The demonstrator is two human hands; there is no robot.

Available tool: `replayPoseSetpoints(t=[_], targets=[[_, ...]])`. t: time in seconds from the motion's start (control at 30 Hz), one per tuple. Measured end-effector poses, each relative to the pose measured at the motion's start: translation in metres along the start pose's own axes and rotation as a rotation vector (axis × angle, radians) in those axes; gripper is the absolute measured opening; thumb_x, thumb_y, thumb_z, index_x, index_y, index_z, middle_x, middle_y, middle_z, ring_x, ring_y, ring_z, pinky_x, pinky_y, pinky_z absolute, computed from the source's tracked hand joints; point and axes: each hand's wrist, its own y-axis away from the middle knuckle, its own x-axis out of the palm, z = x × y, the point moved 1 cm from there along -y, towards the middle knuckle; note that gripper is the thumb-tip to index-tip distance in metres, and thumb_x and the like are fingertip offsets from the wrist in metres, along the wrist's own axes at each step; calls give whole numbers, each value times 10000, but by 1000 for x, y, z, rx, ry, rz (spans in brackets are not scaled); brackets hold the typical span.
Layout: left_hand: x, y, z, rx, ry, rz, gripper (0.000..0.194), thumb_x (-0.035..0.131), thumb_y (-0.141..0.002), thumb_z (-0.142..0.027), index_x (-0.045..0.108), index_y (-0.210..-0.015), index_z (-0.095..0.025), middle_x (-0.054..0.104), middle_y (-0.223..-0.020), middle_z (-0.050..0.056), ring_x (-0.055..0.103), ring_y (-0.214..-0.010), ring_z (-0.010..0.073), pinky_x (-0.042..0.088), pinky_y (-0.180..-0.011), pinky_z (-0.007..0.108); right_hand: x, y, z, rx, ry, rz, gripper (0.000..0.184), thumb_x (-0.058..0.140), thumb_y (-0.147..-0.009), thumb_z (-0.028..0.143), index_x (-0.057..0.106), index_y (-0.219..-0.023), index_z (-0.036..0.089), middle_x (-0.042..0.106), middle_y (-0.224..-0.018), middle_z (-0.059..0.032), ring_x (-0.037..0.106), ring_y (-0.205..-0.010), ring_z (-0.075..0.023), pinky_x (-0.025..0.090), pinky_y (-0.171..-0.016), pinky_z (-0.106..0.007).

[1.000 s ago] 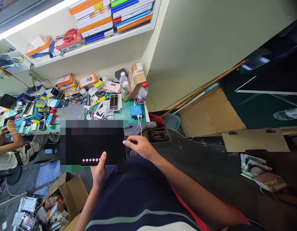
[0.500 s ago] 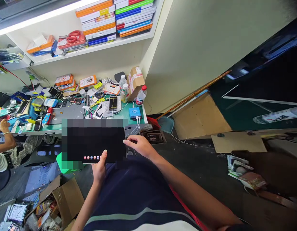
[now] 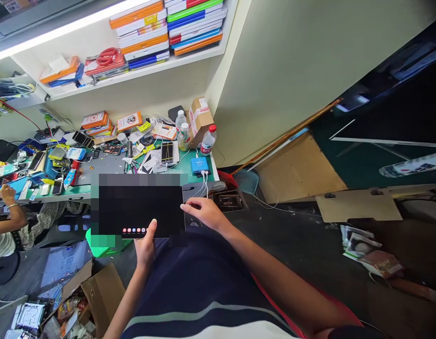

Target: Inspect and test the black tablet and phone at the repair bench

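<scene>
A dark tablet (image 3: 140, 209) is held in front of my waist. A row of small round icons shows along the lower edge of its screen, and parts of its border are blurred out. My left hand (image 3: 146, 245) grips the bottom edge, thumb on the screen and the other fingers hidden behind. At the right edge is my right hand (image 3: 203, 213), its fingers curled and the thumb tip on the tablet's rim; whether its fingers reach behind is hard to see.
Beyond the tablet stands a green-topped workbench (image 3: 212, 174) with phones, tools, a blue charging box (image 3: 199, 165) and a red-capped bottle (image 3: 208, 140). A green stool (image 3: 108, 245) and an open cardboard box (image 3: 103, 292) are lower left. Another person's arm (image 3: 9, 216) shows at the far left.
The view has shifted slightly, so the bench and surroundings sit a little differently. Both hands and the tablet keep nearly the same position.
</scene>
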Motion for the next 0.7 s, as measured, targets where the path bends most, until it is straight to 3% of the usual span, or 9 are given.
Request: replayPoseSetpoints(t=[0.13,0.27,0.5,0.7], targets=[[5,0,-4,-36,92,7,673,918,-776,-350,651,-1387,-256,681,-1421,59,602,-1370,300,390,-1248,491,1,-2,-2,17,1,4,392,621,-943,561,674,-772,212,619,-737,16,543,-714,-171,368,-688,-313],[9,-1,-9,-83,168,-29,689,931,-753,-312,657,-1383,-259,711,-1373,62,638,-1328,304,437,-1217,507,0,-7,-3,1,-78,55,383,586,-968,579,732,-959,225,733,-949,-19,645,-901,-224,442,-821,-330],[9,-3,-10,-57,157,-83,666,935,-745,-266,667,-1355,-281,678,-1429,30,588,-1389,282,359,-1270,497,4,-12,-10,-4,-190,-10,388,556,-952,540,747,-884,209,751,-926,-58,672,-931,-278,477,-872,-381],[9,-2,-12,-89,148,-75,651,923,-759,-247,666,-1356,-278,676,-1433,32,581,-1398,288,397,-1251,492,6,-12,-11,-1,-175,-17,349,571,-942,512,738,-856,218,751,-906,-47,668,-927,-272,468,-865,-376]])
